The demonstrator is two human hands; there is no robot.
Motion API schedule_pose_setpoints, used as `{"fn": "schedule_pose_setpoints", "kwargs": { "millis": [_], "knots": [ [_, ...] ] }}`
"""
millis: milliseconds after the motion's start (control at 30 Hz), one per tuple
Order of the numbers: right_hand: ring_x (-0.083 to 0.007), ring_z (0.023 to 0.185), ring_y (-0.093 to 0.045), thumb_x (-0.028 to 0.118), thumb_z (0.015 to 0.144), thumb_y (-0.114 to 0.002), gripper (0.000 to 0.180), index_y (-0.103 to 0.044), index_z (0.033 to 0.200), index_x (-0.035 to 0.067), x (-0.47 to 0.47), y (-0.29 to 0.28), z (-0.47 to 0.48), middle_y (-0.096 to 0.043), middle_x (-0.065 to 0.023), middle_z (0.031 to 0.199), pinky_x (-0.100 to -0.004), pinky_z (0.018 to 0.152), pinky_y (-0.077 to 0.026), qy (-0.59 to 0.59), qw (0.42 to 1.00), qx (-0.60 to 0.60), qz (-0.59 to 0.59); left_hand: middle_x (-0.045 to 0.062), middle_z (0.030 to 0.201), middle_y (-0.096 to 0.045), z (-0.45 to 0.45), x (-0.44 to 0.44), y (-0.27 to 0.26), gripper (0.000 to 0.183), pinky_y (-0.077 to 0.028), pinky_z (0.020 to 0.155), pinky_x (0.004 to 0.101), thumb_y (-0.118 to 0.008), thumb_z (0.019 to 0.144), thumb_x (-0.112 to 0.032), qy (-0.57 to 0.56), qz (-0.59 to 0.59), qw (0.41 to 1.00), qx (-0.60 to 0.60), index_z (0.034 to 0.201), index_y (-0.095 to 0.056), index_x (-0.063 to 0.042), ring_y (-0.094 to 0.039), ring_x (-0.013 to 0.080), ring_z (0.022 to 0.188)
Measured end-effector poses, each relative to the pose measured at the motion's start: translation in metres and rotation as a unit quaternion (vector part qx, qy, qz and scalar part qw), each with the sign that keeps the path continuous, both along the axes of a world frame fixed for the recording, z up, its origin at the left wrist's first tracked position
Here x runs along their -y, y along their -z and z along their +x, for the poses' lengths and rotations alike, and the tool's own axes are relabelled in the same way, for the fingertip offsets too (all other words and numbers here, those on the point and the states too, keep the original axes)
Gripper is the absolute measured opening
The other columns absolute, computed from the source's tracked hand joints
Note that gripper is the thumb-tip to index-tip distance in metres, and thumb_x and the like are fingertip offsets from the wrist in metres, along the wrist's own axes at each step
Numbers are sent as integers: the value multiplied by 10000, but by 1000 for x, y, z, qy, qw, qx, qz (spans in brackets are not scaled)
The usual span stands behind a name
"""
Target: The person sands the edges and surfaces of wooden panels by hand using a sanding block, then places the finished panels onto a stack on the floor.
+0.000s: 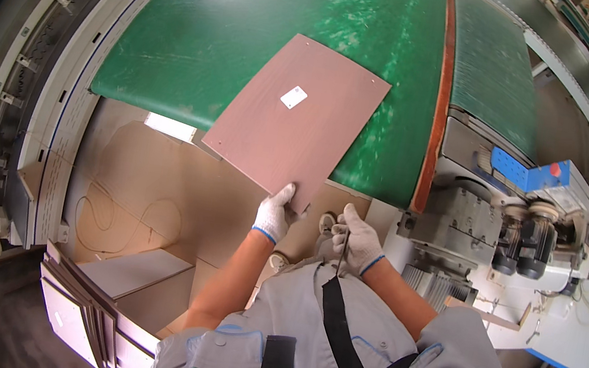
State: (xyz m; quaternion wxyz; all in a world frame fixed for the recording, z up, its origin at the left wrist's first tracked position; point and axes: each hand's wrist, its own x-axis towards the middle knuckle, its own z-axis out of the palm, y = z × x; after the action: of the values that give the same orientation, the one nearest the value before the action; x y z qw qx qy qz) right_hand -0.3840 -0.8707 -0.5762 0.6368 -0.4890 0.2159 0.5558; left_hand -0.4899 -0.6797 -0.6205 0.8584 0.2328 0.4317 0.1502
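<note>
A reddish-brown wood-grain panel (298,121) lies at a slant, mostly over the front of the green conveyor belt (175,61). Its near corner hangs past the belt's edge, where my gloved left hand (273,218) grips it, thumb on top. The panel has small holes near its corners and a white label (294,97) on its face. My gloved right hand (359,239) is apart from the panel, in front of my waist, fingers curled around a thin dark strap or cord (343,252); its far end runs to the black strap on my jacket.
To the right stand a machine with motors (536,245) and a second green belt (491,71). A long white machine frame (105,27) runs along the left. Several panels (77,317) stand upright at the lower left. A thin cable (110,250) loops over the floor boards.
</note>
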Motion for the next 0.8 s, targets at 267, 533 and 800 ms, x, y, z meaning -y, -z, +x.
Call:
{"fn": "schedule_pose_setpoints", "kwargs": {
  "millis": [267,533,800],
  "knots": [
    [-135,665,-642,218,1005,-628,212,-638,1082,20,9,-5,-50,-678,-60,823,-306,589,-530,-58,974,221,1,104,1231,-695,20,18,27,347,-547,974,517,-714,994,-260,82,-57,995,-32,1284,-636,-87,-663,298,1103],
    [-141,669,-613,48,897,-540,174,-707,872,6,-12,-9,-61,-676,-46,775,-316,633,-494,-39,962,266,-37,146,1263,-667,22,44,32,413,-548,993,490,-694,1006,-234,63,-75,994,50,1348,-591,-26,-646,335,1129],
    [-182,507,-592,59,895,-535,171,-694,863,2,-27,13,-16,-673,-105,723,-351,433,-449,4,973,233,8,100,1195,-716,8,31,39,338,-544,951,488,-716,985,-209,57,-19,998,-1,1280,-654,-55,-679,289,1059]
  ]
}}
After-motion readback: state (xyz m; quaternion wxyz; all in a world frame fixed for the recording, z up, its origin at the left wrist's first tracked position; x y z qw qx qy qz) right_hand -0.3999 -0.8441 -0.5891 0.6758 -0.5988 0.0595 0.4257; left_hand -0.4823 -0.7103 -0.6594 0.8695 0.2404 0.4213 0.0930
